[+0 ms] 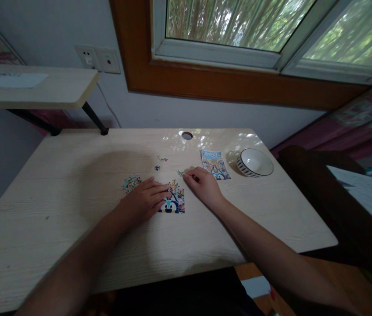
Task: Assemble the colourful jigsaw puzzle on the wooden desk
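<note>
A partly joined colourful jigsaw (174, 201) lies in the middle of the pale wooden desk (74, 197). My left hand (146, 198) rests flat on its left edge, fingers stretched out over the pieces. My right hand (202, 184) sits just right of the jigsaw, fingertips curled and pinched on a small loose piece (180, 173) at the desk surface. A cluster of joined pieces (131, 181) lies left of my left hand. Two tiny loose pieces (159, 163) lie further back.
A printed picture card (216, 164) lies right of my right hand, and a white bowl with a striped rim (255, 162) stands beyond it. A cable hole (187, 135) is at the desk's back edge. A shelf (41, 87) juts out at back left; a dark chair (337, 197) stands right.
</note>
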